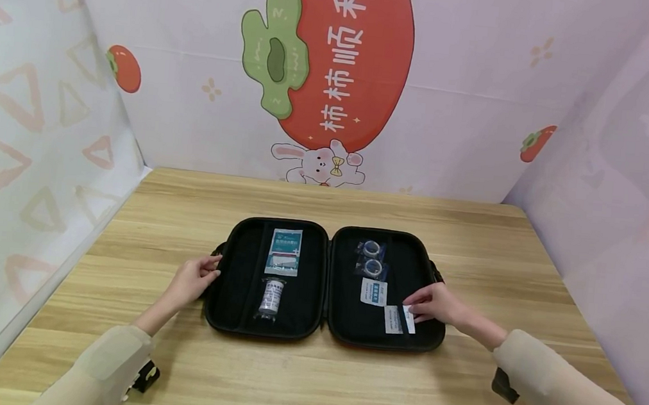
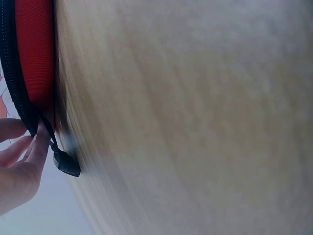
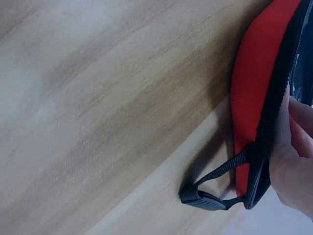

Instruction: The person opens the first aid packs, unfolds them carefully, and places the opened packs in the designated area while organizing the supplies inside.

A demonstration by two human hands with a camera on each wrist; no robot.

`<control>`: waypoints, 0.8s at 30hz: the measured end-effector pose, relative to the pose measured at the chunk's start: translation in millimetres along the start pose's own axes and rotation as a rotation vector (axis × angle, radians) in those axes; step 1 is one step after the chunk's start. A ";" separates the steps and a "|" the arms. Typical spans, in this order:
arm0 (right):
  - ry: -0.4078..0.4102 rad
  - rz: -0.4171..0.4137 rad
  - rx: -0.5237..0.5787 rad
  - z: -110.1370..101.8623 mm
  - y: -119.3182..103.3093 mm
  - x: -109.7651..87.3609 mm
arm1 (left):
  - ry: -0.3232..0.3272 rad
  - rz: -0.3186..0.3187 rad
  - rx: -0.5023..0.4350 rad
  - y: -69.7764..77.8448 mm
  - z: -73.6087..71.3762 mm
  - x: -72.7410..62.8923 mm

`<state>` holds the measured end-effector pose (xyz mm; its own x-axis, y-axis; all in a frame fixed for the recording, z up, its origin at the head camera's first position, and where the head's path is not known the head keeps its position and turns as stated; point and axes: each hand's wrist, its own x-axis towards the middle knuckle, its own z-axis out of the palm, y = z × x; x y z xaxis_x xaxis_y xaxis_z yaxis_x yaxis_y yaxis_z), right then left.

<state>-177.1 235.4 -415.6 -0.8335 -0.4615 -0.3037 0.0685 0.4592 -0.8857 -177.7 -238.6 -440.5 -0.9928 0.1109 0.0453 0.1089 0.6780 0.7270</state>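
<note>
An open zip case, black inside and red outside, lies flat on the table. My left hand grips the rim of its left half. In the left wrist view, the fingers bend round the zipped edge beside a dangling zipper pull. Over the lower right of the other half, my right hand pinches a small white packet. Just left of it lies a greyish packet, with a blue-and-white packet above. The right wrist view hides the pinched packet.
The case's left half holds a teal packet and a wrapped bandage roll. Two rolls of tape in clear wrappers sit in the right half. A wooden table extends all round, with printed cloth walls behind and at the sides.
</note>
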 end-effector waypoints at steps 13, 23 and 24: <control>0.044 0.082 0.070 9.7 2.9 5.1 | 0.011 0.012 0.013 1.6 -0.8 0.4; 0.056 0.057 0.063 17.0 5.1 8.1 | 0.004 -0.004 0.009 2.2 -0.7 -0.6; 0.061 0.057 0.067 17.6 5.6 8.7 | 0.002 -0.005 0.009 2.3 -0.8 -0.7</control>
<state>-174.4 220.7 -429.4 -0.8588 -0.3882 -0.3344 0.1518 0.4307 -0.8896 -176.8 -237.7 -438.3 -0.9935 0.1057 0.0433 0.1043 0.6851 0.7210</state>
